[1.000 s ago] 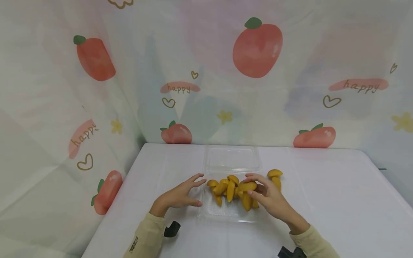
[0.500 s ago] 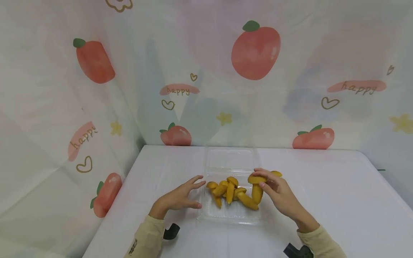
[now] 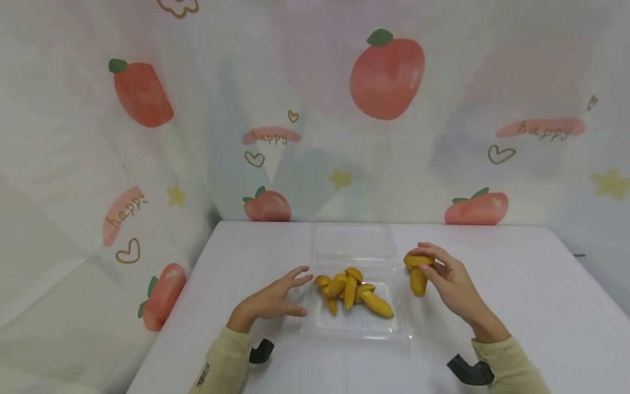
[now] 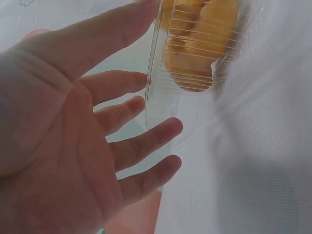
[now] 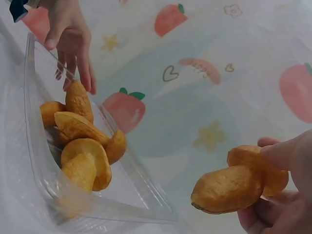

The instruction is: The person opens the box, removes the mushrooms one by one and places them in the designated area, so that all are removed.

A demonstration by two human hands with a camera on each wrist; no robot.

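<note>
A yellow-brown mushroom (image 3: 418,283) is gripped near its cap by my right hand (image 3: 458,287), to the right of a clear plastic container (image 3: 354,335). The right wrist view shows the thumb and fingers around this mushroom (image 5: 229,189), off the container's side. Several similar mushrooms (image 3: 376,303) lie heaped inside the container, their stems pointing different ways. My left hand (image 3: 275,298) stands beside the container's left wall, fingers spread and relaxed, holding nothing. In the left wrist view its fingertips (image 4: 170,127) are close to the container's rim.
The container's clear lid (image 3: 351,242) is folded back flat on the white table (image 3: 512,284), toward the rear edge. Behind and at the left hangs a pale printed cloth (image 3: 305,71). Black wrist mounts (image 3: 470,371) are on both sleeves.
My right hand has carried a mushroom out of the container to the right, where it now overlaps the spot of the mushroom that lay on the table. The left hand stays in place.
</note>
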